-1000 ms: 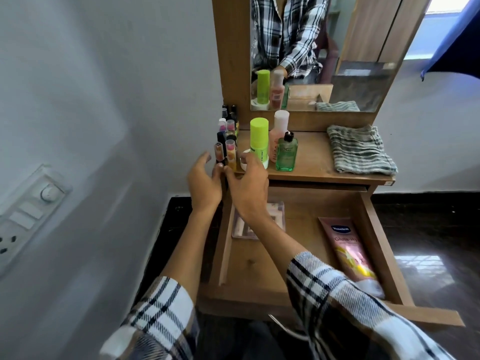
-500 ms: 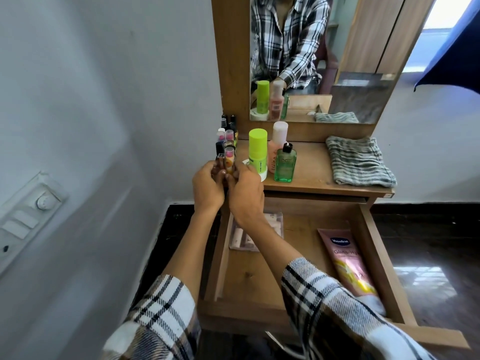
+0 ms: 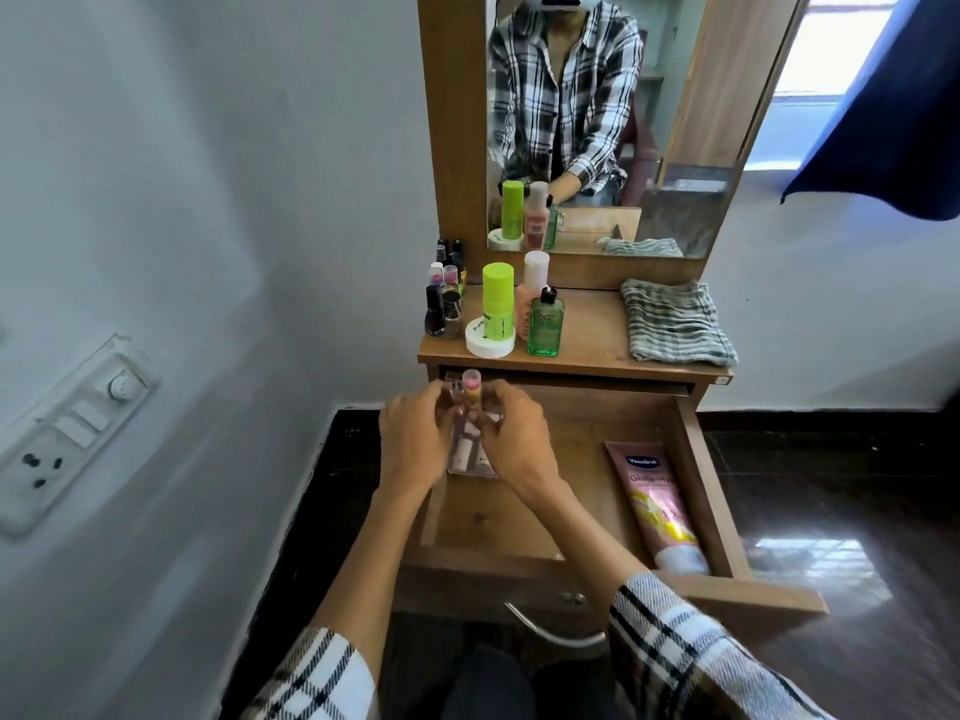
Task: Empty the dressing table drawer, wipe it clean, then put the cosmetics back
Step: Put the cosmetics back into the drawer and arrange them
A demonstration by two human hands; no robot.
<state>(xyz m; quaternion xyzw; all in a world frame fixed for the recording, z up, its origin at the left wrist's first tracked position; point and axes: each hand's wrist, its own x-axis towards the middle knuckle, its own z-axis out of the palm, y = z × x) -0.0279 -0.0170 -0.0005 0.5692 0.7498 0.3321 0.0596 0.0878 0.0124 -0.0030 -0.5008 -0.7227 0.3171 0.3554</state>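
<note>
Both hands, left (image 3: 415,439) and right (image 3: 511,441), close together around small vials (image 3: 108,392) over the open drawer (image 3: 696,459), apparently returning them beside the pink tube (image 3: 655,504) while bottles (image 3: 497,304) wait on the table (image 3: 592,330).

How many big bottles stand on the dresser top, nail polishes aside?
3, clustered left of the folded cloth: the lime-capped bottle, the pink white-capped bottle behind it, and the green pump bottle at front right. Smaller ones may hide behind them.
</note>
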